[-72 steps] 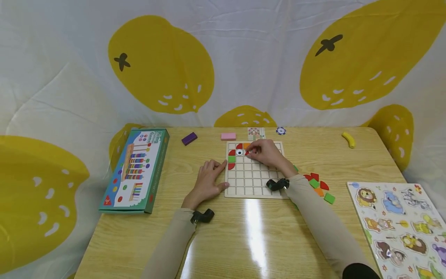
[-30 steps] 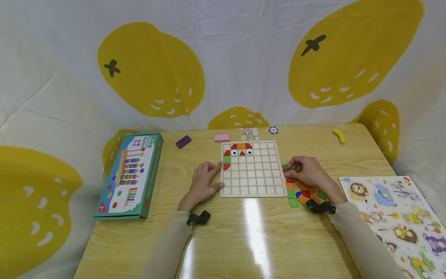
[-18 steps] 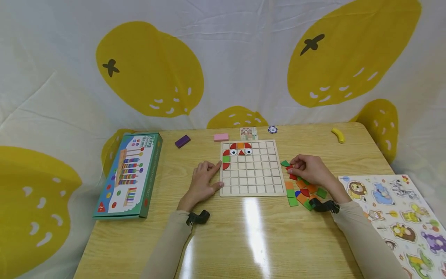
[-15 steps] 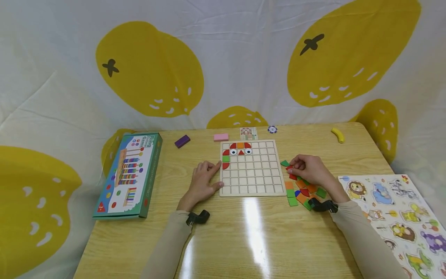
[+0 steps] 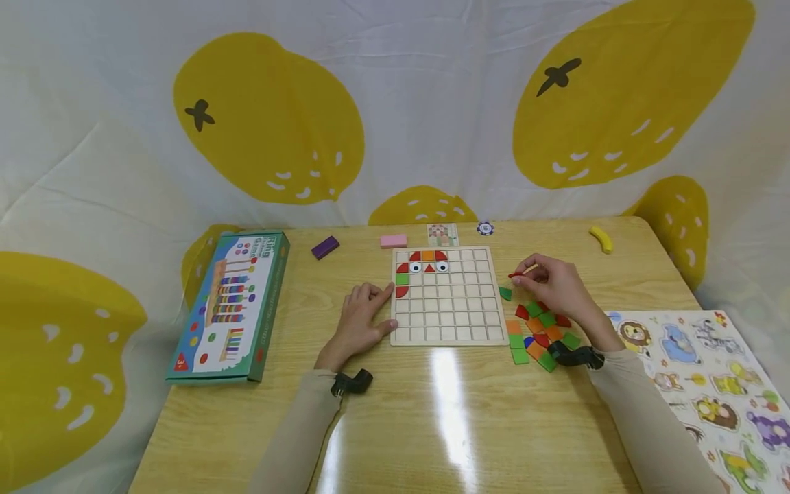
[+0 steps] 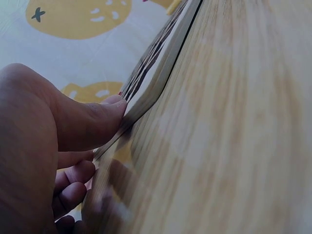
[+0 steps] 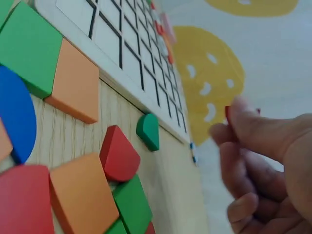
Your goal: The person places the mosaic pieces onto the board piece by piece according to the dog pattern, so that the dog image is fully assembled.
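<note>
My right hand [image 5: 552,285] pinches a small red tile [image 5: 516,275] between thumb and fingertips, raised above the table just right of the wooden grid board [image 5: 447,309]. Seen edge-on, the tile is mostly hidden behind the thumb in the right wrist view. My left hand [image 5: 361,322] rests at the board's left side, thumb and index fingertip touching its edge; the left wrist view has the thumb [image 6: 92,122] against the board's corner. Red, orange and green tiles and two eye tiles [image 5: 416,267] fill cells in the board's upper left.
Loose red, green, orange and blue tiles [image 5: 534,326] lie right of the board, a green one [image 5: 505,293] close to its edge. Behind stand a pattern card [image 5: 442,234], poker chip [image 5: 485,228], pink block [image 5: 393,241] and purple block [image 5: 325,248]. A game box [image 5: 231,309] lies left, an animal puzzle [image 5: 710,384] right.
My right hand went from the board to the loose tiles, then lifted a red tile up and away from them. A second eye tile now shows in the board. The left hand stays at the edge.
</note>
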The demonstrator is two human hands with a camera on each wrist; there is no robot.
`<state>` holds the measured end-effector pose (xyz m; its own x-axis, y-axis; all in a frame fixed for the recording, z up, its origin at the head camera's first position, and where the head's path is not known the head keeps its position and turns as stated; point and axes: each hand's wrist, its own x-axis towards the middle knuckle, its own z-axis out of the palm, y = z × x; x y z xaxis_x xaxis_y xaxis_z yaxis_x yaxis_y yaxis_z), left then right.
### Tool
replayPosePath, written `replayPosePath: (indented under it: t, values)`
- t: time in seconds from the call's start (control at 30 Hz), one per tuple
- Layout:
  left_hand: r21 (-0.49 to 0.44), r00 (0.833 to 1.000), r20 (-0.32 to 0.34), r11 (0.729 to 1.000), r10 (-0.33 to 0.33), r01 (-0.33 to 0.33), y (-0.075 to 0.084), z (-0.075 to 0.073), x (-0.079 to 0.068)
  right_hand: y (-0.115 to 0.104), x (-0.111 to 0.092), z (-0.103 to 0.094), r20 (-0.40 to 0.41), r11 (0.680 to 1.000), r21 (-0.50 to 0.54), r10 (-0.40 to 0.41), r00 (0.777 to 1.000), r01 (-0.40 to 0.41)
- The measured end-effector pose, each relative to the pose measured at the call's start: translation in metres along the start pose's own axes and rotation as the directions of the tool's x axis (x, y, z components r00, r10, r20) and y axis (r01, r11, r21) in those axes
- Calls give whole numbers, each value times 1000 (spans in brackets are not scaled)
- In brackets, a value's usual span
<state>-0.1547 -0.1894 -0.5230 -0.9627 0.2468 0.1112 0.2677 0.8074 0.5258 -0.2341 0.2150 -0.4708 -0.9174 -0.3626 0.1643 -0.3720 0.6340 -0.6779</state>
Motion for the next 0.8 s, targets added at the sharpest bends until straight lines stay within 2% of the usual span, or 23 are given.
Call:
replayPosePath:
  t: [0.13,0.23,0.5,0.63,0.8]
  values:
    - [7,1000,2,1000,6,-6,0,0,1,-7,7,5,-94,998,45,-40,995,44]
    - [14,1000,1,1000,6,-6,-1,-1,1,-16,13,13,-104,995,88,-28,994,37]
    - [17,1000,-1,1000,-3,3,-3,-1,0,-43,36,58,-26,980,191,55,998,-49]
    - [8,1000,4,1000,-2,2,-3,0,0,-49,45,82,17,982,176,62,998,-64]
    - [7,1000,11,1000,-1,1,-4,0,0,-50,52,101,42,995,102,10,999,-14]
